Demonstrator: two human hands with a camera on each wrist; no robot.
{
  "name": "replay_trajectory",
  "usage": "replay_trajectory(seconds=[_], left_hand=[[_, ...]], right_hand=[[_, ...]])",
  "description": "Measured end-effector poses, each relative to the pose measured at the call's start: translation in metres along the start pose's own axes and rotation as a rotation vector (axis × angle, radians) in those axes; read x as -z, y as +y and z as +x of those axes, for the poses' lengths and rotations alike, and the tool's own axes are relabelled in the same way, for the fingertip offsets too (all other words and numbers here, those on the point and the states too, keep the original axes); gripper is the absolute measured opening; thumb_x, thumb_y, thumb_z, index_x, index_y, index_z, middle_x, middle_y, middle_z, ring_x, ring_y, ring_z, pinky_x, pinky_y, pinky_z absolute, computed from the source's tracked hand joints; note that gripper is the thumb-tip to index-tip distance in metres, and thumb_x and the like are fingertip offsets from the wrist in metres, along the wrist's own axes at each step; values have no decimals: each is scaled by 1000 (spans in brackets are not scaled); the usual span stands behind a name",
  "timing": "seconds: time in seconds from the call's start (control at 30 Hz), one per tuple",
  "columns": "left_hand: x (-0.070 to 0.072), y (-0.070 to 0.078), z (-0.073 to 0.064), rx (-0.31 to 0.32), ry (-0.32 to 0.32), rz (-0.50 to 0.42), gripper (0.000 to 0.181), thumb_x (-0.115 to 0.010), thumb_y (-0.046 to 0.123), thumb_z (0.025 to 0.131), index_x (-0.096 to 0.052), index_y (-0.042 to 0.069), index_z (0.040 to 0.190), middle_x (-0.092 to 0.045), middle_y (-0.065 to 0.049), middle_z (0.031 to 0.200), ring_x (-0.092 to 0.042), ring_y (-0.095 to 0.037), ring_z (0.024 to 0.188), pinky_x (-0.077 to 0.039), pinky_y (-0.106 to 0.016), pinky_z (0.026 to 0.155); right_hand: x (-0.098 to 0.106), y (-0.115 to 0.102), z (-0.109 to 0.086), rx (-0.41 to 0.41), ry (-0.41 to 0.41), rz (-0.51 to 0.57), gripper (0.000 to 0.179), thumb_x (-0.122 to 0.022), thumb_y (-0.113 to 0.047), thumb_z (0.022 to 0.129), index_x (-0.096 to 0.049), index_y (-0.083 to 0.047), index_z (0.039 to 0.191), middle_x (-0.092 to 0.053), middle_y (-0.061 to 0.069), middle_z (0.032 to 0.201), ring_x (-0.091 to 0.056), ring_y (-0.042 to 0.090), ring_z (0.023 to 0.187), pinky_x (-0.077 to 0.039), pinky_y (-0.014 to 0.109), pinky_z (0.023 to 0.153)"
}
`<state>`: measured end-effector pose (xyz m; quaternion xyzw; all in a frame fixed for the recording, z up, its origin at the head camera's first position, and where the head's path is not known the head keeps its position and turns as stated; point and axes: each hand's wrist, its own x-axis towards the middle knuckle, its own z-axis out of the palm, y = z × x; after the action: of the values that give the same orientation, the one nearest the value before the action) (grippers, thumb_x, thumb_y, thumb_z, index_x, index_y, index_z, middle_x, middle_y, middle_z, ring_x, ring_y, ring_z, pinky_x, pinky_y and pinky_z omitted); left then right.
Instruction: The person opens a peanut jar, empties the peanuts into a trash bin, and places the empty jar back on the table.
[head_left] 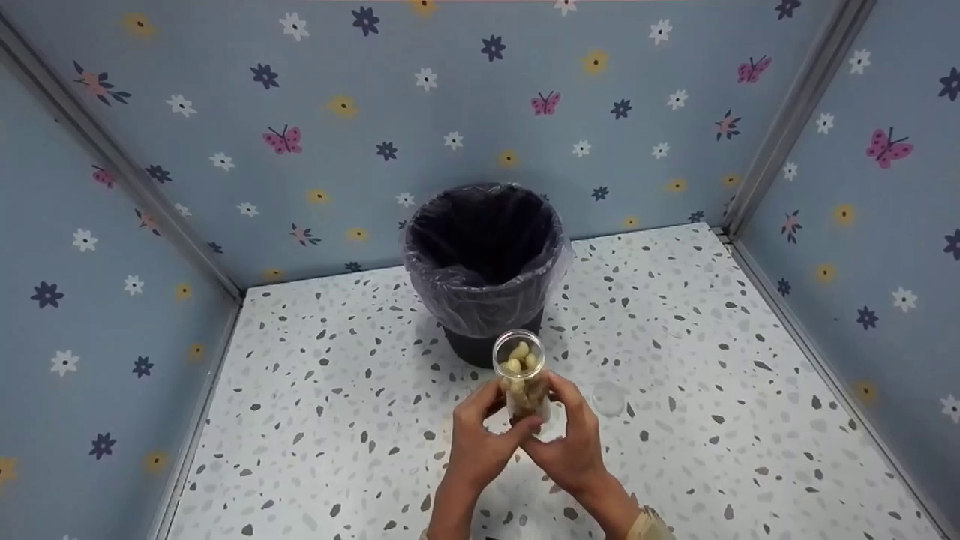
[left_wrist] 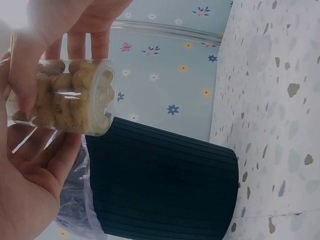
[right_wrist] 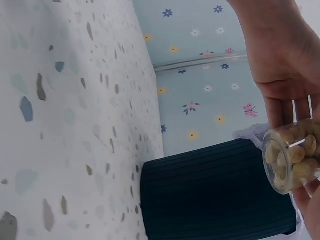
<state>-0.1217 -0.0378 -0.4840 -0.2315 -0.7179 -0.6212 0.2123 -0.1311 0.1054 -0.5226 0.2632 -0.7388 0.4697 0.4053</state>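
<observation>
Both hands hold a clear jar [head_left: 525,386] filled with pale, cashew-like nuts [head_left: 521,358]. My left hand [head_left: 476,442] grips it from the left, and my right hand [head_left: 570,446] from the right, with the thumbs meeting near its base. The jar's mouth is uncovered and tilts up toward the head camera. In the left wrist view the jar [left_wrist: 65,97] lies sideways in the picture, packed with tan and brown pieces. The right wrist view catches its rounded bottom end [right_wrist: 280,162] between the fingers.
Just beyond the hands stands a dark bin [head_left: 469,346] with a translucent bag liner [head_left: 487,304] folded over its rim. A clear round lid [head_left: 608,399] lies on the speckled tabletop [head_left: 322,420], right of the jar. Blue flowered panels [head_left: 465,97] enclose the back and sides.
</observation>
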Motion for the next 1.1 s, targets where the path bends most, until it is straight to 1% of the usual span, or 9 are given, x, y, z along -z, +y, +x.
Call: replay_trajectory(seconds=[0.07,0.13,0.3,0.37,0.5,0.63,0.77,1.0,1.1], left_hand=[[1,-9,-2,9,-8,16,57,-81,-2,75,-60,-1,128,-66,-10,116,-65,-22,103,-56,-37,78],[1,-20,-7,39,-12,31,53,-77,1,81,-58,1,131,-64,-10,121,-63,-23,108,-56,-39,78],[12,-37,-25,161,-48,56,31,-61,11,97,-64,11,127,-63,-5,123,-61,-21,110,-55,-38,79],[19,-41,-32,218,-58,82,26,-58,18,99,-66,13,124,-64,-2,121,-61,-20,110,-55,-36,80],[31,-49,-43,315,-54,150,27,-58,29,99,-67,15,121,-65,0,119,-60,-18,110,-54,-34,81],[38,-55,-46,366,-35,175,32,-60,34,98,-66,15,123,-64,1,121,-59,-18,112,-53,-32,83],[40,-58,-49,388,-19,176,33,-60,35,97,-66,16,123,-63,1,122,-59,-18,113,-53,-30,83],[39,-65,-56,435,-26,176,34,-59,37,98,-66,16,123,-63,1,122,-59,-20,113,-53,-32,84],[39,-67,-59,450,-25,172,33,-60,35,97,-66,15,123,-64,0,122,-59,-20,112,-53,-32,83]], right_hand=[[2,2,6,-7,2,-14,72,-84,-16,72,-48,11,128,-61,21,116,-63,26,95,-51,29,75],[6,3,13,-5,16,-34,71,-82,-18,73,-48,11,128,-62,19,115,-63,24,94,-51,29,74],[20,14,34,-2,66,-83,76,-84,-2,57,-50,12,124,-63,22,111,-63,26,90,-51,35,69],[26,20,42,-4,66,-107,78,-84,0,56,-50,11,125,-63,21,112,-63,26,91,-51,36,69],[37,30,58,-26,54,-143,76,-83,-4,63,-50,5,131,-63,16,118,-62,25,93,-50,34,72],[46,39,72,-59,46,-172,73,-80,-6,68,-51,0,135,-62,13,120,-61,25,95,-50,35,74],[52,49,81,-66,10,-227,73,-79,-9,71,-51,-6,138,-62,12,120,-61,25,94,-50,39,71],[60,69,99,-46,-55,-347,75,-80,-12,70,-53,-14,140,-63,10,120,-61,25,103,-50,43,82],[62,76,108,-37,-77,-387,74,-79,-12,70,-54,-16,139,-64,11,117,-61,26,102,-50,45,81]])
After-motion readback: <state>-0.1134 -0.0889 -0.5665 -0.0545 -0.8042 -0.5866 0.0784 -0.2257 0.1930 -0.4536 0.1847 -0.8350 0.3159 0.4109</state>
